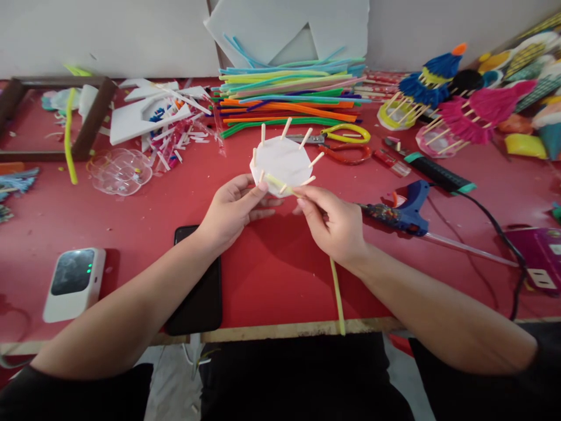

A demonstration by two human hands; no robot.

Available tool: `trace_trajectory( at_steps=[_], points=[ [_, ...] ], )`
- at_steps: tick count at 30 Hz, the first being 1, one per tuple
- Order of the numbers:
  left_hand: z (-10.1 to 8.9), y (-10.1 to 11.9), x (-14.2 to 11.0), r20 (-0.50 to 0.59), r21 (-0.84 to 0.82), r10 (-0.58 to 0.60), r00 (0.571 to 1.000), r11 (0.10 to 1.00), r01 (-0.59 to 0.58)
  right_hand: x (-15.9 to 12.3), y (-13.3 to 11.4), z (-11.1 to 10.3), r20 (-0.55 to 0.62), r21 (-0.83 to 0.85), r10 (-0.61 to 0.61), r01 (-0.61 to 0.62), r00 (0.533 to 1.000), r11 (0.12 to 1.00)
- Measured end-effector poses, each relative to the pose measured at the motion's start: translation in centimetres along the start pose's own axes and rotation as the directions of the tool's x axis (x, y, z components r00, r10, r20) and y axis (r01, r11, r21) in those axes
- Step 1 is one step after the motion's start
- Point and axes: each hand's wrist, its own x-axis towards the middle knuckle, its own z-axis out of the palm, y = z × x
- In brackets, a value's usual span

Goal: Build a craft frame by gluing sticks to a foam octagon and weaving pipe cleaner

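Right, from where I stand, the left hand has the white disc gripped at its near-left rim, thumb on top and the other fingers spread below. The disc is in front of the person, above the red table, with short pale sticks standing in a ring around its edge, several leaning outward.

The right hand is closed in a pinch on a pale yellow strip. One end lies along the disc's near edge, by the sticks there; below the wrist, what looks like the same strip hangs down to the table's near edge.

Beyond the disc I see a bundle of coloured pipe cleaners, and scissors just behind it. Over on the right lies a blue glue gun, and farther back stand a pink stick model and a blue stick model. A black phone lies partly under the left forearm, near a white device.
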Motion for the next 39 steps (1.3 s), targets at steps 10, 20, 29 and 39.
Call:
trace_trajectory(
  at_steps=[10,20,29,39],
  points=[
    [-0.13,-0.16,0.03,-0.02,0.061,0.03,0.999,0.998,-0.029,-0.1,-0.24,-0.18,0.02,-0.188,-0.159,0.16,0.987,0.969],
    [-0.21,-0.31,-0.15,0.034,0.062,-0.006,0.999,0.998,0.004,-0.34,-0.12,-0.18,0.035,-0.225,-0.142,0.146,0.989,0.963],
    [0.16,0.14,-0.39,0.001,0.086,-0.078,0.997,0.993,0.078,-0.64,0.04,0.02,0.041,-0.235,-0.1,0.107,0.994,0.966],
    [0.25,0.32,-0.44,-0.029,0.079,-0.111,0.993,0.99,0.113,-0.53,-0.14,-0.15,0.087,-0.249,-0.11,0.128,0.99,0.96]
  ],
)
